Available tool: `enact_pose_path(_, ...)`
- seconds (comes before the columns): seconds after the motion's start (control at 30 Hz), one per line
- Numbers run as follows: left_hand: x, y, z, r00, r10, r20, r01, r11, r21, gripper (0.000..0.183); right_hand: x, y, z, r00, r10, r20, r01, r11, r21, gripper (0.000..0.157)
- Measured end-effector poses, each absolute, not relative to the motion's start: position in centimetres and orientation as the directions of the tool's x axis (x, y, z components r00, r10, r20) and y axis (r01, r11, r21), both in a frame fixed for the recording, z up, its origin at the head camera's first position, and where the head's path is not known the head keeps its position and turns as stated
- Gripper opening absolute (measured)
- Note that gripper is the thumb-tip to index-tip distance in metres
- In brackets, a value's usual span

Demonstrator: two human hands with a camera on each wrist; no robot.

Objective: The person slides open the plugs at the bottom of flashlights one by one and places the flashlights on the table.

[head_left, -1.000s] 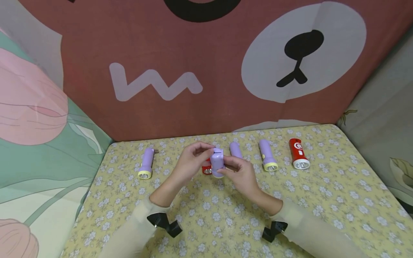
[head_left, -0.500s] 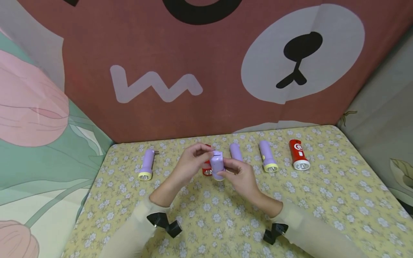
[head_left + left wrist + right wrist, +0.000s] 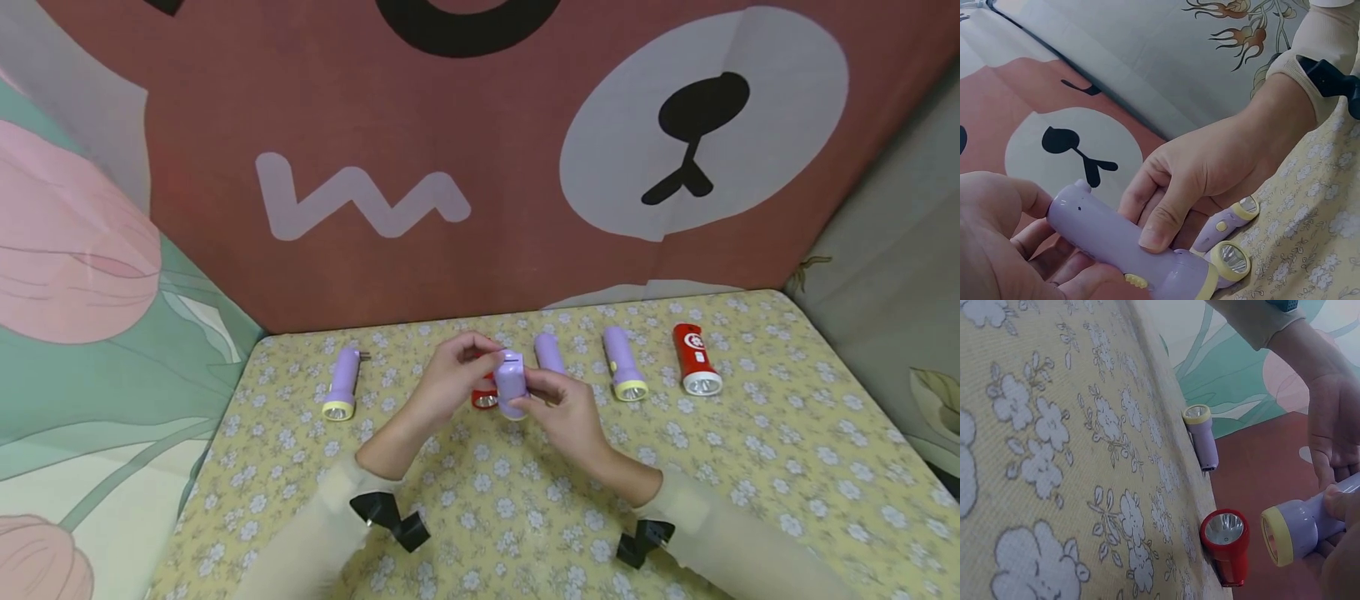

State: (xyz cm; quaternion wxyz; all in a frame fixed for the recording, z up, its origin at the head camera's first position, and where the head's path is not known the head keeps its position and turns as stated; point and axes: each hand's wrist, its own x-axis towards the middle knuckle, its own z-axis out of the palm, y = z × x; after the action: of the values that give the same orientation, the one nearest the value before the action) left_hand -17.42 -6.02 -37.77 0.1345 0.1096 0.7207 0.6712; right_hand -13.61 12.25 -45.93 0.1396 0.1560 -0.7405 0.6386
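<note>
Between both hands a purple flashlight with a yellow rim is held above the table, lens end down and tail end up in the head view. My left hand pinches it near the tail, where a dark slot shows. My right hand grips its body, the thumb lying along the side in the left wrist view. A yellow switch shows on the barrel there. Behind the held flashlight, partly hidden, lies a red flashlight.
On the flowered tablecloth stand or lie a purple flashlight with prongs out at left, two purple flashlights right of the hands, and a red flashlight farther right. A printed cloth hangs behind the table.
Both hands and the held purple flashlight have shifted slightly right and a little down. Their hold looks the same, and the flashlights on the table stay put.
</note>
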Motion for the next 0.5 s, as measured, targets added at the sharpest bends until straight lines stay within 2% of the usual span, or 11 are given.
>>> enact_pose_path(0.5,-17.43,-5.95,-37.62,-0.934,0.353,-0.058,-0.040,0.058,0.998,0.013,-13.65,12.28,-45.78,-0.893,-0.063,0.446,-0.449,0.196,-0.872,0.034)
